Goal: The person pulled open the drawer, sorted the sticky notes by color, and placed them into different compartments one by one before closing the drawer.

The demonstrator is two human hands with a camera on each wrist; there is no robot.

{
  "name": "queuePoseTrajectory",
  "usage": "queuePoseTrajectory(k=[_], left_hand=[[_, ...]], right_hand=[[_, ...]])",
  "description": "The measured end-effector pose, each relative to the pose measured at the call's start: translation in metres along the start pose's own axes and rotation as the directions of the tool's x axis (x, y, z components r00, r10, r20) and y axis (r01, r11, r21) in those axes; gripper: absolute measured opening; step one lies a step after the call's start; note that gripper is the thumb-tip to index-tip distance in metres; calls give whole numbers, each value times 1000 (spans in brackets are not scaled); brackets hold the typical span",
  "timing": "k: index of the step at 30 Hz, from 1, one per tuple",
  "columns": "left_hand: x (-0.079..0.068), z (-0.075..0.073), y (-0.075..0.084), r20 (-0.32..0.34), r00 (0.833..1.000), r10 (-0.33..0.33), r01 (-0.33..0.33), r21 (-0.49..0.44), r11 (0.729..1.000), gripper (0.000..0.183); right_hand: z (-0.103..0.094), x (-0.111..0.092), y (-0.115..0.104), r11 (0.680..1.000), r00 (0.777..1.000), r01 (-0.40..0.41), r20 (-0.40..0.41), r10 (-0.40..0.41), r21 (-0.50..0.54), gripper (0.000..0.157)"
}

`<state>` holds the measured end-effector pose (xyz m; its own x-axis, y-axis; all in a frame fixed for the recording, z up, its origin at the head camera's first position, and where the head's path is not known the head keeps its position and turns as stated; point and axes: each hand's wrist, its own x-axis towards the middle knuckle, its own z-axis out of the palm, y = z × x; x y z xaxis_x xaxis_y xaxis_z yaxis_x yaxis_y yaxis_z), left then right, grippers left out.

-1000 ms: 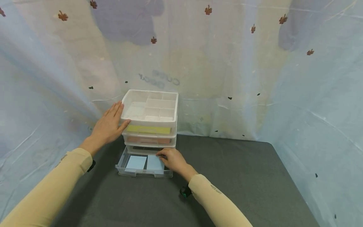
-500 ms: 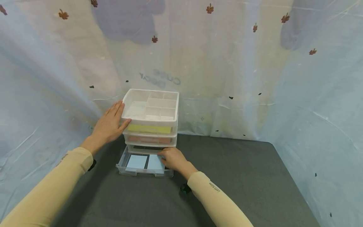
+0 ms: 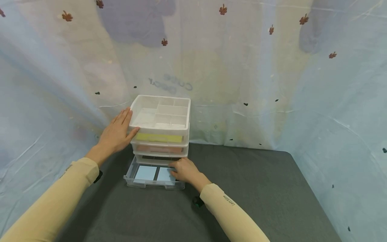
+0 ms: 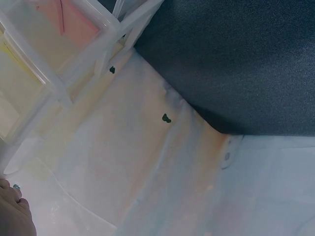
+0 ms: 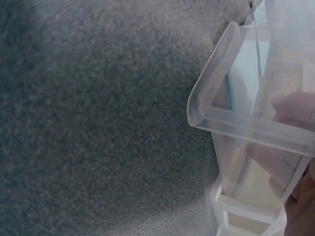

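A small plastic drawer unit [image 3: 159, 131] has its clear bottom drawer [image 3: 133, 184] pulled out. Two pale blue squares of paper lie side by side in it, a left blue sheet [image 3: 145, 173] and a right blue sheet [image 3: 164, 173]. My left hand [image 3: 116, 134] rests against the unit's upper left side, fingers straight and thumb at the front edge. Over the drawer's right end is my right hand [image 3: 186, 170], its thumb and forefinger apart beside the right blue sheet. In the right wrist view, fingers [image 5: 295, 107] show through the drawer's clear wall.
The unit's white top tray [image 3: 143, 116] is divided into compartments. Shut drawers below hold something yellow [image 3: 158, 137] and something pinkish orange [image 3: 158, 149]. A dark grey table [image 3: 242, 188] extends to the right, with a patterned curtain [image 3: 229, 77] behind.
The right blue sheet's far edge has dropped slightly, and it lies flatter in the drawer. My right fingers have shifted a little to the right; the left hand stays in place.
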<state>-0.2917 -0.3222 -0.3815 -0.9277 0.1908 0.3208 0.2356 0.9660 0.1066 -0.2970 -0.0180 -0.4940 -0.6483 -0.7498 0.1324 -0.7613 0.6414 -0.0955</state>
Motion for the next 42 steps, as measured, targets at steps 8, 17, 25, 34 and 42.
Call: queuePoseTrajectory(k=[8, 17, 25, 34, 42], left_hand=[[0, 1, 0, -7, 1000, 4, -4, -5, 1000, 87], [0, 2, 0, -18, 1000, 7, -7, -4, 1000, 86], [1, 3, 0, -27, 1000, 10, -9, 8, 1000, 86], [1, 3, -1, -20, 1000, 10, -10, 1, 1000, 86], [0, 2, 1, -29, 1000, 11, -11, -3, 1000, 86]], right_hand=[[2, -7, 0, 982, 999, -18, -23, 23, 189, 29], [-4, -23, -10, 936, 989, 7, -144, 46, 352, 28], [-7, -41, -27, 761, 952, 54, -264, 156, 647, 27], [2, -56, -63, 370, 910, 88, -226, 347, 925, 23], [20, -54, -90, -47, 920, 42, -20, 392, 998, 24]])
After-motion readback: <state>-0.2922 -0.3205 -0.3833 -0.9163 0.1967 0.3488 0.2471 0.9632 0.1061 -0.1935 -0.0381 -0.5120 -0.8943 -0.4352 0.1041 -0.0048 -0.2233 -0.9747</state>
